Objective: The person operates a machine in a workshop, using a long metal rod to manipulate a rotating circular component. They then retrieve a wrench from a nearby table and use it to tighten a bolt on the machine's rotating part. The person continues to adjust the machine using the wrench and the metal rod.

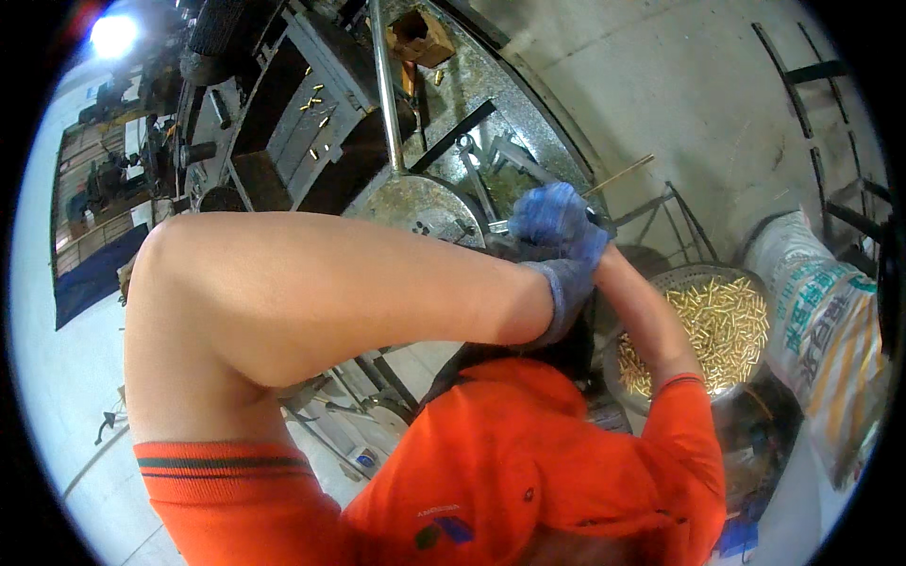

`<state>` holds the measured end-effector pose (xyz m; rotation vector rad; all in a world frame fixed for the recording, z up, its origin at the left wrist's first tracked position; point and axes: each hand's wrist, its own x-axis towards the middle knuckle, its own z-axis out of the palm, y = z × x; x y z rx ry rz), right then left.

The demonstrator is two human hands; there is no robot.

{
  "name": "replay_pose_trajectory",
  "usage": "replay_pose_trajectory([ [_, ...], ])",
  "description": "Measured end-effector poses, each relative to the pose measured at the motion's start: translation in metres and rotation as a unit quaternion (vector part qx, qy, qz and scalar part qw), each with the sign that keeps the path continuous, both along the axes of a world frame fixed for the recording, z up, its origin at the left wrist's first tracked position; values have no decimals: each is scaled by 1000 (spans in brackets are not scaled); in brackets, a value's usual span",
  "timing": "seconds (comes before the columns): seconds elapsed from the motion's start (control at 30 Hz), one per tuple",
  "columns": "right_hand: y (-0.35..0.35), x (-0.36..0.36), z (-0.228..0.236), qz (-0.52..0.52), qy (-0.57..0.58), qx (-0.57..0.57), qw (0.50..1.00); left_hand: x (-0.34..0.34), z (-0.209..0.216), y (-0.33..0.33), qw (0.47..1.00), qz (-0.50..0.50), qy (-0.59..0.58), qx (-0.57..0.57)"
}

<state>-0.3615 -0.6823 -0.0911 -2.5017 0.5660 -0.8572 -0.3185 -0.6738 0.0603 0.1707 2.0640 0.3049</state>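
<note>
Both my hands wear blue gloves and are pressed together at the edge of a machine. My right hand [557, 222] is closed around a metal tool handle [498, 226] whose silver end sticks out to the left. Directly beneath it, my left hand [569, 291] is closed too and seems to grip the same handle. The tool points at a round steel plate [415, 203] on the machine. My bare left forearm crosses the middle of the view and hides what lies below the hands. I wear an orange top.
A steel rod [382, 85] rises from the plate. Wrenches [472, 160] lie on the chip-strewn machine table, with a wooden block [420, 36] farther back. A metal basin [703, 275] of small brass pieces stands at right beside a white sack [821, 321].
</note>
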Motion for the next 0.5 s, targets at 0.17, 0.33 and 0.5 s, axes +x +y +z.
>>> replay_pose_trajectory([
  [0.17, 7, 3, 12, -24, 114, -12, 993, 29, -69, 39, 918, 387, 22, 80],
  [0.33, 9, 1, 4, -19, -86, 127, 988, 17, 77, -29, 848, 528, -36, -36],
  [0.5, 12, -9, 45, -46, 46, 194, 979, 105, 168, -26, 846, 431, 219, -222],
])
